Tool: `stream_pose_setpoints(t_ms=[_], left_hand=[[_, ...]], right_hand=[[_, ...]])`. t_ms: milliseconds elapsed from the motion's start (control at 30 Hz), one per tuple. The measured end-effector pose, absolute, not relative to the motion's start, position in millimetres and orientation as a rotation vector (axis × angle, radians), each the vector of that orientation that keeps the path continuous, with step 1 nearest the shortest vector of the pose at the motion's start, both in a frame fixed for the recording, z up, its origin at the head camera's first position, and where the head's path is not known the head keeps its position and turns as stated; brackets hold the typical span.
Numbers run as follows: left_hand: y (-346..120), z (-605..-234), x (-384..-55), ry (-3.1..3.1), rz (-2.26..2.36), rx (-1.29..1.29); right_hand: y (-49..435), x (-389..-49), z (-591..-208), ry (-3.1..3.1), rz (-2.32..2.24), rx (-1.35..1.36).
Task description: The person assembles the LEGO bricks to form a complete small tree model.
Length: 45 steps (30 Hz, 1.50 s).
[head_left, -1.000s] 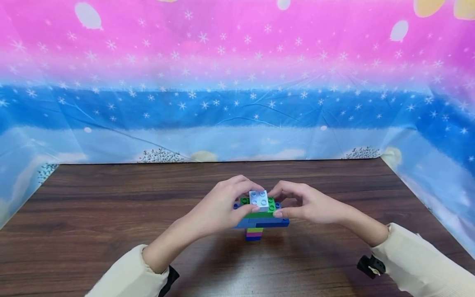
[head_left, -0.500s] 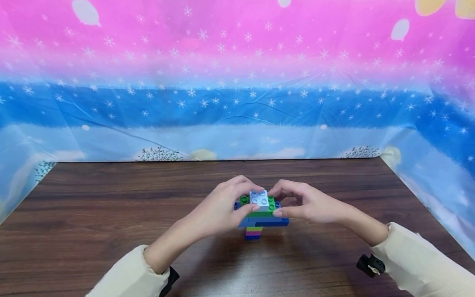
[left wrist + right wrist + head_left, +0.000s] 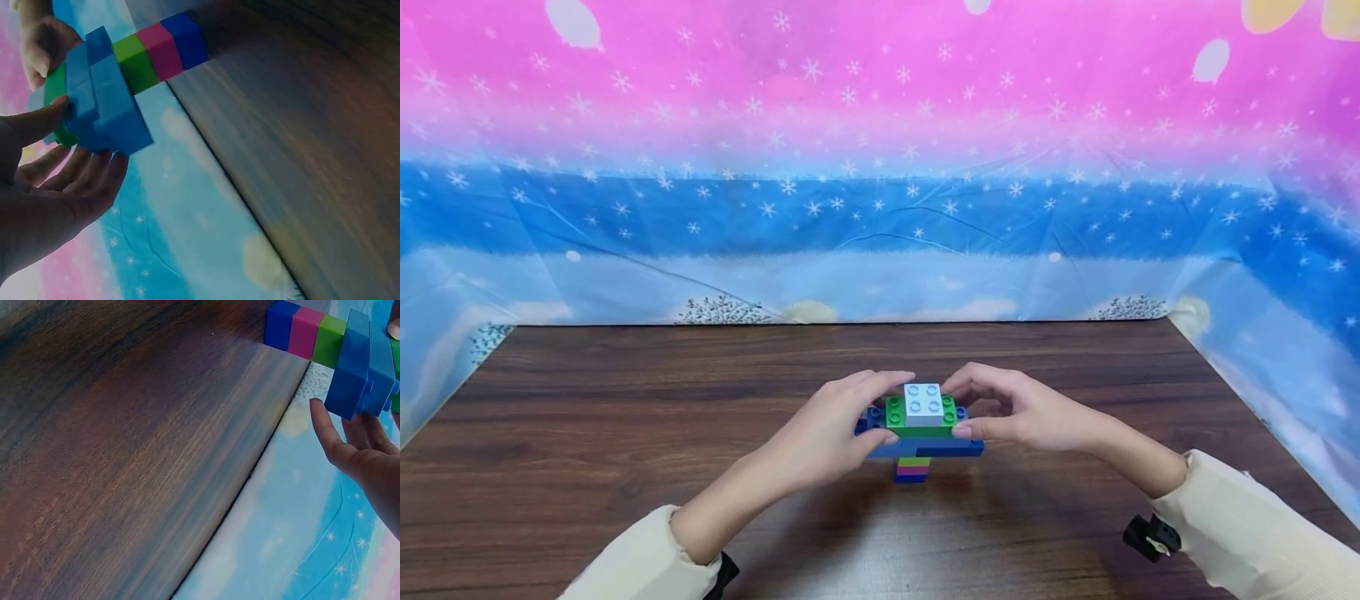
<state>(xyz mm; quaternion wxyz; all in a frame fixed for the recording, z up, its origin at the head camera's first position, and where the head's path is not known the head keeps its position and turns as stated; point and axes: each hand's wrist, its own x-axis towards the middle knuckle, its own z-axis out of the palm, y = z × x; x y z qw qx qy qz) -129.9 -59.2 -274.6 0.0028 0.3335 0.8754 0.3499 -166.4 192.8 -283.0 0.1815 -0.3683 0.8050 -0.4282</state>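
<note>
A tower of toy building bricks stands upright on the table. Its narrow stem stacks a blue, a pink (image 3: pixel 912 471) and a lime brick (image 3: pixel 135 65). Wider blue bricks (image 3: pixel 350 369) overhang the stem, topped by a green brick (image 3: pixel 917 432) and a pale, four-studded brick (image 3: pixel 923 404). My left hand (image 3: pixel 820 433) holds the tower's left side, thumb in front at the green and blue layers, fingers behind. From the right, my right hand (image 3: pixel 1022 410) grips the upper layers, its thumb tip on the green brick's front corner. Its other fingertips are partly hidden behind the tower.
The dark wood-grain table (image 3: pixel 625 425) spreads around the tower. Behind it and along both sides hangs a pink and blue snowflake cloth (image 3: pixel 865 217). Black wrist-worn devices (image 3: pixel 1150 536) sit under the cream sleeves.
My left hand has let go of the pale brick; its thumb has slid left and down to the green and blue layers. The pale brick stays on top. My right hand has not visibly moved.
</note>
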Motion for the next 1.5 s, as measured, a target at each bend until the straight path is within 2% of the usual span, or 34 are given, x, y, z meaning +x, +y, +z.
stream_pose_setpoints(t_ms=[333,667,1233,1500], left_hand=[[-78.3,-296.0,-130.2,2.699,1.151,0.868],[-89.9,-306.2,-138.0,2.676,1.241,0.849],[-92.7,-318.5,-179.5,2.588,1.281,0.593],[-86.7,-325.5,-189.5,2.499,1.355,0.444]], right_hand=[[200.2,-162.9,-295.0,2.337,-1.099,-0.971],[201.5,-163.1,-303.9,2.445,-1.062,-1.011],[196.9,-194.8,-324.0,2.303,-1.384,-0.767],[195.8,-209.2,-337.8,2.284,-1.372,-0.771]])
